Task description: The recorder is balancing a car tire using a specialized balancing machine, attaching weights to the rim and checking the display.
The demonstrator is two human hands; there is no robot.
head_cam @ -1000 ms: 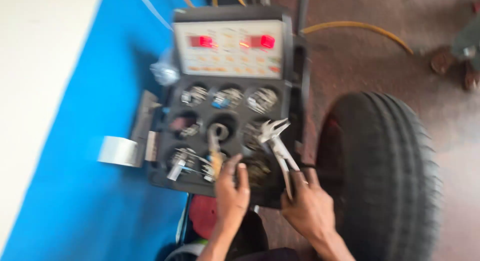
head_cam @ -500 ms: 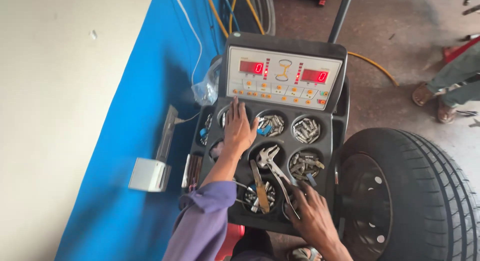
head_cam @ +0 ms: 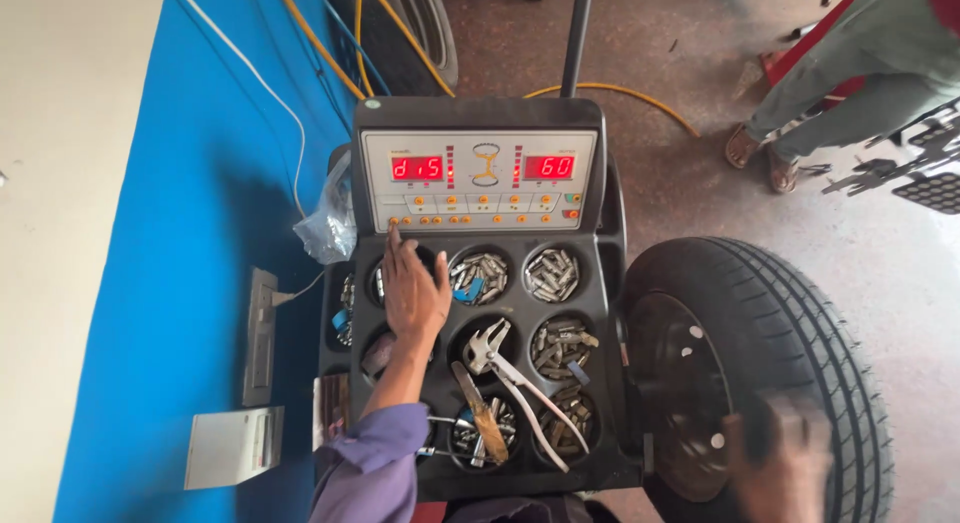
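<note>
Our left hand lies flat, fingers released, fingertips at the grey button panel; our blurred right hand, grip unclear, covers the black rubber tyre.

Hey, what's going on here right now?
A person stands at a wheel balancing machine. Their left hand reaches over the round weight trays to the buttons below the red display, while the blurred right hand is at the tyre mounted beside it. Pliers lie across the trays, unheld.
</note>
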